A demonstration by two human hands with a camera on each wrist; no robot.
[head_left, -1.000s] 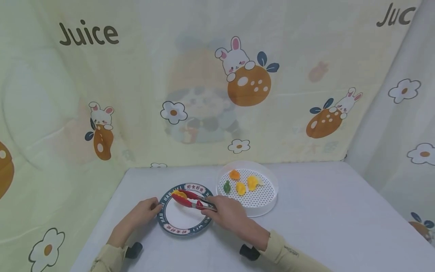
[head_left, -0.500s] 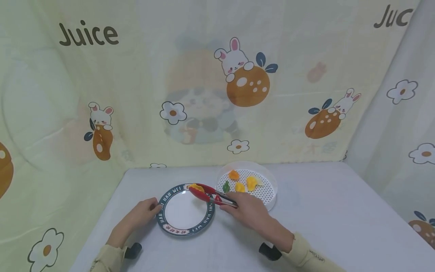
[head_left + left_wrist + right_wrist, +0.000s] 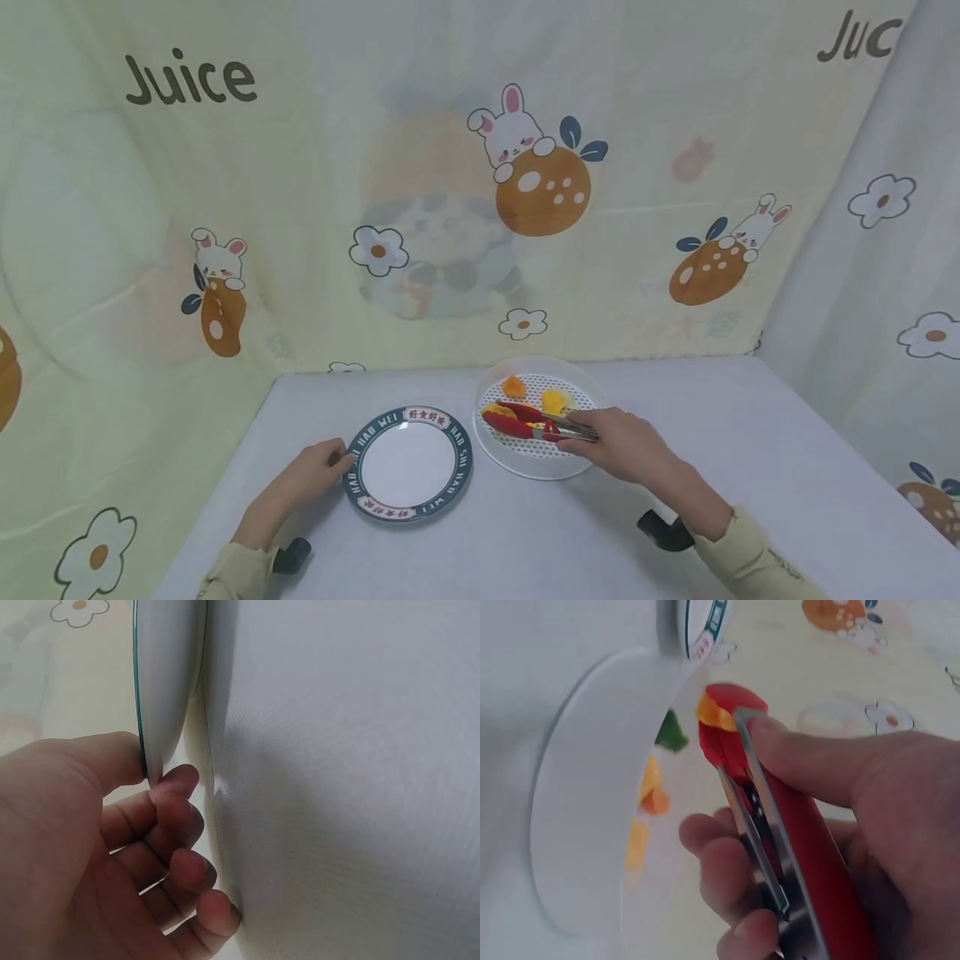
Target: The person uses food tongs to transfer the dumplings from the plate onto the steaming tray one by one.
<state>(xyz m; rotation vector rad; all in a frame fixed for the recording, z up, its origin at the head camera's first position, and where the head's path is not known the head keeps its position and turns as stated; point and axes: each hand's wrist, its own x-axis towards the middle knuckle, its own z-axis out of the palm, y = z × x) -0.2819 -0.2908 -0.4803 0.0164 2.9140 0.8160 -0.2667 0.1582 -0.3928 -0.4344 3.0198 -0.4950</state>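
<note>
My left hand (image 3: pixel 311 468) pinches the left rim of a round white plate (image 3: pixel 408 465) with a dark blue lettered border. In the left wrist view the thumb is over the rim (image 3: pixel 166 682) and the fingertips under it. My right hand (image 3: pixel 622 444) grips red-and-metal tongs (image 3: pixel 517 426), whose tips hold a yellow-orange piece (image 3: pixel 715 715). The tongs are over a round white perforated tray (image 3: pixel 510 465), right of the plate. In the tray lie an orange piece (image 3: pixel 513 387) and a yellow piece (image 3: pixel 553 402). A green piece (image 3: pixel 672 732) shows in the right wrist view.
The tray's raised wall stands close beside the plate. A white cloth covers the table (image 3: pixel 712 450). A printed curtain (image 3: pixel 315 208) hangs along the back and sides. Black wrist-worn devices (image 3: pixel 666 531) sit under both forearms.
My right hand has carried the tongs and the yellow-orange piece rightward from above the plate to above the tray. My left hand has stayed at the plate's rim.
</note>
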